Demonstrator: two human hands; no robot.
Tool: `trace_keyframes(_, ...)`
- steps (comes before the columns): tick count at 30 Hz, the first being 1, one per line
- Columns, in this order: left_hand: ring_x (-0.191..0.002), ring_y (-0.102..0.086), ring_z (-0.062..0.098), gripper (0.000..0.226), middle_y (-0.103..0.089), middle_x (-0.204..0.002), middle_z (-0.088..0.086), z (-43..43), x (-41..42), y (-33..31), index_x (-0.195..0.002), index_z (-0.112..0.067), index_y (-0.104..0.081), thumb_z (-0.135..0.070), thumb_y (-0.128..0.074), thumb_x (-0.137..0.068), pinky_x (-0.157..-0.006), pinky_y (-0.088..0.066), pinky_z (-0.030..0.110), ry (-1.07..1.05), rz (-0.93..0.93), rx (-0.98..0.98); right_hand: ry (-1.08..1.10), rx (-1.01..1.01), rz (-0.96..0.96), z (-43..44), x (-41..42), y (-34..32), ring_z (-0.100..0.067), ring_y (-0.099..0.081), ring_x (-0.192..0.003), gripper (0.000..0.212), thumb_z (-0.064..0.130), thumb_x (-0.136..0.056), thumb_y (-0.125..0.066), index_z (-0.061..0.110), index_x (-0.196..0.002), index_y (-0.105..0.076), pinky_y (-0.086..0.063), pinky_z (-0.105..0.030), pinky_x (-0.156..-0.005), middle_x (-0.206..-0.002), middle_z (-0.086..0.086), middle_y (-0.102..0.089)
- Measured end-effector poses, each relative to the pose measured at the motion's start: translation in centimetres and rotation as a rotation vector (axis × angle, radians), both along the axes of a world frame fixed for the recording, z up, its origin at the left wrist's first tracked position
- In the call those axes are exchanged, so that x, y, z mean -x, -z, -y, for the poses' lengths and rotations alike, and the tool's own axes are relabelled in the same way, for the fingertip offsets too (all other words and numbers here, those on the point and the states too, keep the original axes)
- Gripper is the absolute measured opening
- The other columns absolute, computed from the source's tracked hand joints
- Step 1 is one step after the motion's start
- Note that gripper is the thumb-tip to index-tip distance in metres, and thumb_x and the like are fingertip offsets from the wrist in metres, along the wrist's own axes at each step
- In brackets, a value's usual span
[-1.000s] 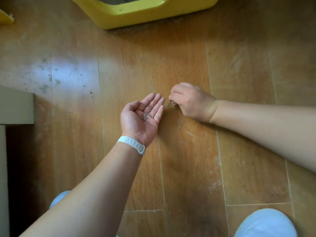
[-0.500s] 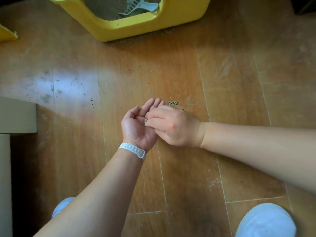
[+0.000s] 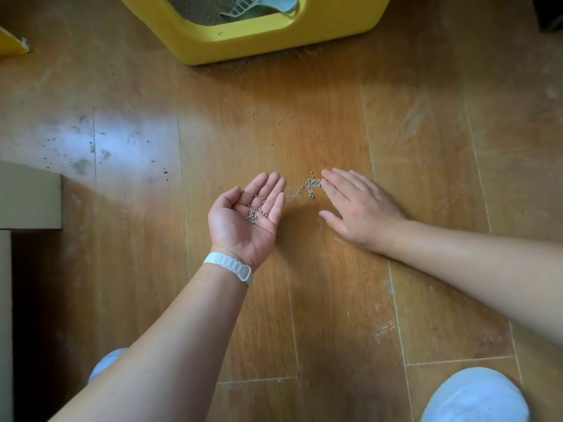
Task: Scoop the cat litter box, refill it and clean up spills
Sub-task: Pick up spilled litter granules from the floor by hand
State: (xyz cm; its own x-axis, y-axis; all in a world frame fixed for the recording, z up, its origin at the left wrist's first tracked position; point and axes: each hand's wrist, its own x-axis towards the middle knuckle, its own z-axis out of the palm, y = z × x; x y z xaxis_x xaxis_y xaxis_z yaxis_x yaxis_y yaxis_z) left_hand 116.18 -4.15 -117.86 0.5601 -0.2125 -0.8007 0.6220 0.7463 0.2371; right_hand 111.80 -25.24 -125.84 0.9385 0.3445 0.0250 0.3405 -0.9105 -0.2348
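Observation:
My left hand is palm up just above the wooden floor, cupping a small heap of grey litter pellets. My right hand lies flat, palm down, on the floor with straight fingers, its fingertips touching a little pile of spilled pellets between the two hands. The yellow litter box stands at the top of the view, with litter inside and a pale blue scoop resting in it.
Fine litter dust lines the floor along the box's front edge. More specks are scattered at the left. A beige furniture corner juts in at the left. My white shoes are at the bottom.
My right hand left my left palm, moved right and spread flat on the floor beside the spilled pellets. More pellets lie in my left palm. The view tilted up, showing more of the box.

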Motion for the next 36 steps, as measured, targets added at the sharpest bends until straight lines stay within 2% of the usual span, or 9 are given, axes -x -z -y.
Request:
trace_keyframes(6,-0.105,-0.069,0.034,0.046,-0.069,-0.114,0.022,-0.1,0.4,-0.1,-0.108,0.005,-0.067,-0.023,-0.032,-0.097,-0.093,-0.053,0.041,-0.007,-0.005,-0.007,-0.079,-0.074,0.019,-1.2,-0.2,0.0,-0.03,-0.048,-0.133,0.057,0.04,-0.096,-0.041,0.001,-0.134,-0.055,-0.032,-0.046,-0.114,-0.144,-0.014,-0.05)
trace_keyframes(14,-0.107,-0.068,0.034,0.046,-0.069,-0.114,0.023,0.3,0.5,-0.4,-0.11,0.005,-0.066,-0.023,-0.032,-0.098,-0.094,-0.052,0.041,0.011,-0.002,-0.019,-0.208,-0.013,-0.172,-0.5,-2.3,-0.6,-0.027,-0.033,-0.143,0.068,0.05,-0.097,-0.028,0.004,-0.145,-0.042,-0.017,-0.039,-0.118,-0.154,-0.013,-0.036)
trace_keyframes(18,-0.107,-0.068,0.034,0.046,-0.069,-0.114,0.023,0.5,0.4,-0.5,-0.11,0.005,-0.066,-0.023,-0.032,-0.098,-0.094,-0.053,0.04,0.021,-0.002,-0.024,-0.269,-0.093,-0.082,-0.6,-1.6,-0.6,-0.03,-0.051,-0.13,0.056,0.038,-0.096,-0.036,0.001,-0.134,-0.055,-0.028,-0.043,-0.112,-0.141,-0.016,-0.053)
trace_keyframes(21,-0.106,-0.068,0.034,0.046,-0.069,-0.114,0.023,0.5,0.5,-0.5,-0.109,0.005,-0.067,-0.023,-0.033,-0.097,-0.093,-0.053,0.04,0.024,-0.002,-0.026,-0.182,-0.213,-0.007,-0.6,-1.9,-0.5,-0.033,-0.06,-0.116,0.046,0.029,-0.093,-0.05,0.0,-0.127,-0.06,-0.043,-0.043,-0.106,-0.127,-0.017,-0.062)
trace_keyframes(24,-0.105,-0.069,0.034,0.046,-0.069,-0.114,0.023,0.6,0.6,-0.6,-0.11,0.005,-0.066,-0.023,-0.032,-0.097,-0.093,-0.053,0.04,0.028,-0.004,-0.027,-0.111,-0.27,-0.001,-0.8,-2.3,-0.6,-0.036,-0.062,-0.102,0.044,0.02,-0.085,-0.066,-0.003,-0.122,-0.062,-0.054,-0.048,-0.088,-0.113,-0.017,-0.063)
trace_keyframes(28,-0.104,-0.069,0.034,0.046,-0.069,-0.114,0.023,0.7,0.6,-0.7,-0.109,0.006,-0.066,-0.023,-0.032,-0.097,-0.092,-0.054,0.04,0.032,-0.007,-0.02,-0.141,-0.275,-0.045,-1.1,-3.3,-0.7,-0.036,-0.06,-0.097,0.046,0.014,-0.08,-0.077,-0.002,-0.12,-0.063,-0.055,-0.049,-0.083,-0.108,-0.017,-0.061)
trace_keyframes(32,-0.105,-0.069,0.035,0.046,-0.069,-0.114,0.024,0.5,0.4,-0.6,-0.109,0.006,-0.066,-0.023,-0.032,-0.097,-0.093,-0.053,0.04,0.028,-0.007,-0.027,-0.269,-0.269,-0.076,-1.3,-4.9,-1.2,-0.035,-0.058,-0.097,0.035,0.014,-0.084,-0.074,0.004,-0.116,-0.067,-0.054,-0.044,-0.083,-0.11,-0.016,-0.06)
trace_keyframes(34,-0.105,-0.068,0.035,0.046,-0.069,-0.114,0.024,0.4,0.4,-0.5,-0.11,0.006,-0.066,-0.023,-0.032,-0.097,-0.094,-0.053,0.041,0.025,-0.008,-0.033,-0.381,-0.267,-0.064,-1.3,-5.4,-1.3,-0.035,-0.058,-0.092,0.021,0.015,-0.091,-0.065,0.004,-0.107,-0.071,-0.054,-0.044,-0.078,-0.108,-0.014,-0.063)
trace_keyframes(36,-0.105,-0.068,0.035,0.045,-0.069,-0.114,0.024,0.2,0.3,-0.5,-0.11,0.006,-0.065,-0.023,-0.032,-0.097,-0.096,-0.053,0.04,0.018,-0.013,-0.042,-0.47,-0.254,-0.061,-0.9,-5.6,-1.5,-0.035,-0.06,-0.089,0.027,0.018,-0.097,-0.051,0.002,-0.104,-0.071,-0.054,-0.045,-0.074,-0.107,-0.013,-0.066)
